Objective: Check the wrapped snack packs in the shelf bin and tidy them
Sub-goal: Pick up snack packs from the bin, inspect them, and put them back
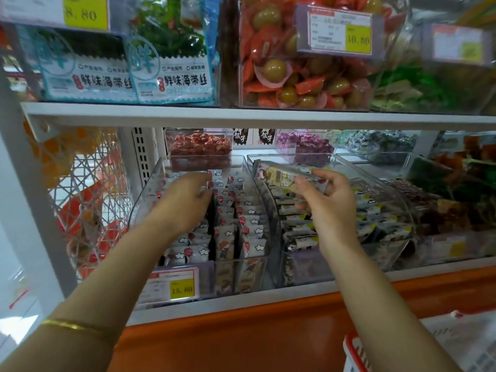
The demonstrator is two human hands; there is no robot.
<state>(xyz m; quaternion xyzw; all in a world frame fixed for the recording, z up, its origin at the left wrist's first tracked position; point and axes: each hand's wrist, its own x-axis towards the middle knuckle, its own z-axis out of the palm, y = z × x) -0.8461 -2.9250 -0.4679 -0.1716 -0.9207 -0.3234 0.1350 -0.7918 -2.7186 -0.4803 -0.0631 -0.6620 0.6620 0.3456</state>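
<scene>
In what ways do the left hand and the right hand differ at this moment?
The left hand reaches into the clear bin, its fingers among the standing packs; the right hand is raised above the bins. The right hand pinches one snack pack; whether the left hand grips a pack is unclear. The left forearm wears a gold bangle; the right is bare. Both show their backs to the camera.

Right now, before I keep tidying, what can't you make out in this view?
Head view:
Left hand: fingertips hidden behind its own back, grip unclear.
Snack pack pinched by right hand: print blurred.
Price tag: only 15.80 reads, rest too small.
Red basket: cut off by bottom edge.
</scene>
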